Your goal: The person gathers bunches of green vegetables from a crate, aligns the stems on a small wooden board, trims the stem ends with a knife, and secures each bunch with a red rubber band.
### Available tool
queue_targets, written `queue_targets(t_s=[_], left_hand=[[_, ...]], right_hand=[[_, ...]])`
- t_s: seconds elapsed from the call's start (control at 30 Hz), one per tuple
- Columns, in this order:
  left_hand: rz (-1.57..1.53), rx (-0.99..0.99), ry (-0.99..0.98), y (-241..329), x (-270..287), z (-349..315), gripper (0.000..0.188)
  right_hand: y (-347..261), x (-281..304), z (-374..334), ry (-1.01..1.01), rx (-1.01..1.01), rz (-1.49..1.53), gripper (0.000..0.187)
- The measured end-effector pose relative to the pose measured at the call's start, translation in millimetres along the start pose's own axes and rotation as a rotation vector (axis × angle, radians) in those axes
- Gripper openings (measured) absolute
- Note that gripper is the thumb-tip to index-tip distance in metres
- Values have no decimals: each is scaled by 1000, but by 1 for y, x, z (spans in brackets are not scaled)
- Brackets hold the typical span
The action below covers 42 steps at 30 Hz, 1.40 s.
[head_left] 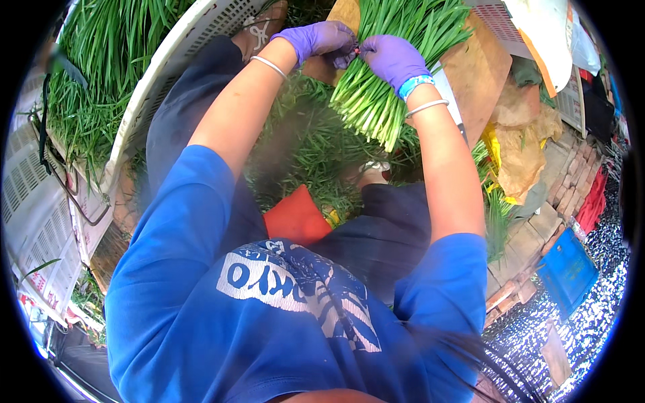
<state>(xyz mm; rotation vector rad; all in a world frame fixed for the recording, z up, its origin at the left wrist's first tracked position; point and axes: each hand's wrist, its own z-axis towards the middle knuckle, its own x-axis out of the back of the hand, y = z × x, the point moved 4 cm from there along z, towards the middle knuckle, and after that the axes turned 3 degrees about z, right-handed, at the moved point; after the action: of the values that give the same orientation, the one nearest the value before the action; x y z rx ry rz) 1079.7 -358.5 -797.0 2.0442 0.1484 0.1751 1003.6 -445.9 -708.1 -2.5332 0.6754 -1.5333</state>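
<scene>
A thick bunch of garlic chives (396, 74) lies on a wooden board, its pale cut ends toward me and its green leaves pointing away. My left hand (326, 41), in a purple glove, is closed at the bunch's left edge. Across the top of the stalks rests my right hand (395, 59), also gloved in purple, with its fingers pinched against those of the left. A tiny reddish bit shows between the fingertips; what it belongs to is too small to tell. Partly under my right wrist is a knife (449, 97) with a pale blade and dark handle.
The wooden board (487, 74) extends to the right. A large white crate (151, 74) at the left holds more chives (101, 67). Loose green leaves (295, 148) cover the ground between my legs, near a red-orange object (297, 216). Brown paper (527, 151) and a blue panel (568, 272) lie at right.
</scene>
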Motion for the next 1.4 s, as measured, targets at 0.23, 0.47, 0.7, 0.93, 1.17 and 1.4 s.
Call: queue_targets(t_s=[0.23,0.47,0.7,0.93,1.17,1.4], left_hand=[[-142,81,-65,1,0,-8,21],[131,85,-76,23,0,-22,22],[334,-46,68,35,0,-32,24],[-113,-21,385,12,-10,-35,18],[327,-333,597,49,-2,-61,13],[-421,-640,563,193,85,-79,24]], right_hand=[[2,-3,0,77,23,-21,24],[-3,-5,-8,175,86,52,24],[-3,-5,-16,309,27,128,24],[31,-29,-74,1100,-387,962,104],[-8,-30,-71,689,-775,623,125],[-28,-26,-54,607,-795,494,126]])
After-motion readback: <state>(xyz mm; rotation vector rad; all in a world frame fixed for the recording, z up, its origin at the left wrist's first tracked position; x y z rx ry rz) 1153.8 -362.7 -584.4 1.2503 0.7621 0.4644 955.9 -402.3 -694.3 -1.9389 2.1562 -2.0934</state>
